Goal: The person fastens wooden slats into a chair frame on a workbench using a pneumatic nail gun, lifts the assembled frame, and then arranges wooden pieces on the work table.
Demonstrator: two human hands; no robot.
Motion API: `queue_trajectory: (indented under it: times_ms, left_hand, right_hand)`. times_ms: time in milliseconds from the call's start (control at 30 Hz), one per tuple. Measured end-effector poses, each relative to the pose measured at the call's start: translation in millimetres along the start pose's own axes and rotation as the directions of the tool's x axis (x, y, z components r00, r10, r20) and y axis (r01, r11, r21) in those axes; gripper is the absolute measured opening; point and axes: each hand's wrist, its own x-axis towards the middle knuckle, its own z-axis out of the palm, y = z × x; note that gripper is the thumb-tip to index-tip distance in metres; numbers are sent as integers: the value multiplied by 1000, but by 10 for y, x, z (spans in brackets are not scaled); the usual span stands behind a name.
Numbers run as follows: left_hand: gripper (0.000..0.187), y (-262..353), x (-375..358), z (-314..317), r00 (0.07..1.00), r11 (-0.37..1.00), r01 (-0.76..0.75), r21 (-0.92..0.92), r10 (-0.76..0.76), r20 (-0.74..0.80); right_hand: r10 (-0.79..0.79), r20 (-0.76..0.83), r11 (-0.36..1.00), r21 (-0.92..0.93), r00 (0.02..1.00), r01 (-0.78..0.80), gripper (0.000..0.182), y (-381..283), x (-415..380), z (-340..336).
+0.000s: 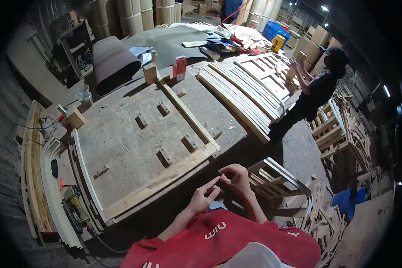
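Note:
My left hand (203,196) and my right hand (235,179) meet in front of my red shirt, just off the near edge of the worktable (125,129). The fingers of both are pinched close together at the tips. Whatever they hold, if anything, is too small to make out. Closest to them on the table is the end of a long wooden strip (190,117), which runs away across the top. Small wooden blocks, one of them a dark block (164,158), are fixed on the tabletop.
Curved wooden slats (236,98) lie stacked at the table's right. Beyond them a person in dark clothes (319,89) stands holding a piece of wood. At left lies a yellowish power tool (77,206) with a cord. A slatted frame (281,178) stands right of my hands.

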Motion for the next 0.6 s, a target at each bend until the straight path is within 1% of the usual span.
queue_trajectory:
  times_ms: [67,100,133,167,200,267,300,333,367,400,433,467,533,567,600]
  left_hand:
    - [40,20,69,-112,999,1000,2,15,-1,-53]
    - [38,12,112,-179,995,999,-14,49,19,-101]
    - [36,-5,164,-244,988,996,-29,84,42,-149]
    - [32,-64,236,-329,982,994,-54,92,70,-176]
    - [32,-168,323,-408,979,993,-52,104,71,-190]
    - [29,-369,524,-556,927,985,6,173,60,-371]
    - [24,-387,628,-617,879,924,63,378,127,-459]
    - [24,-433,736,-715,875,917,67,394,136,-464]
    - [24,-505,827,-823,834,793,58,606,295,-466]
    - [23,-555,895,-910,789,623,67,779,445,-424]
    - [26,-571,938,-966,779,593,113,798,446,-441]
    - [31,-720,969,-1060,771,542,65,838,505,-387]
    - [36,-619,978,-1085,734,430,165,888,548,-401]
    - [36,-652,984,-1141,732,433,174,884,543,-411]
    - [40,-685,1000,-1223,745,379,213,900,533,-401]
  right_hand:
    - [151,-1,986,75,989,-150,10,107,172,58]
    - [193,-2,968,161,981,-190,11,167,271,95]
    - [181,-6,970,166,984,-177,9,208,369,116]
    - [215,61,964,146,975,-222,10,235,479,128]
    - [249,123,957,122,961,-264,15,271,589,148]
    - [70,156,945,307,985,-116,18,332,819,247]
    - [52,151,942,319,987,-98,16,314,929,287]
    - [-58,118,942,334,991,15,15,290,1054,327]
    - [-112,109,925,375,988,63,13,248,1162,381]
    - [-164,98,904,412,982,110,12,230,1253,422]
    - [-282,173,889,417,944,189,13,313,1340,493]
    - [-252,286,897,427,925,112,10,332,1374,533]
    - [-324,335,862,491,884,130,9,226,1485,575]
    - [-327,343,860,495,881,126,9,229,1496,655]
    - [-354,369,866,476,860,152,10,241,1503,754]
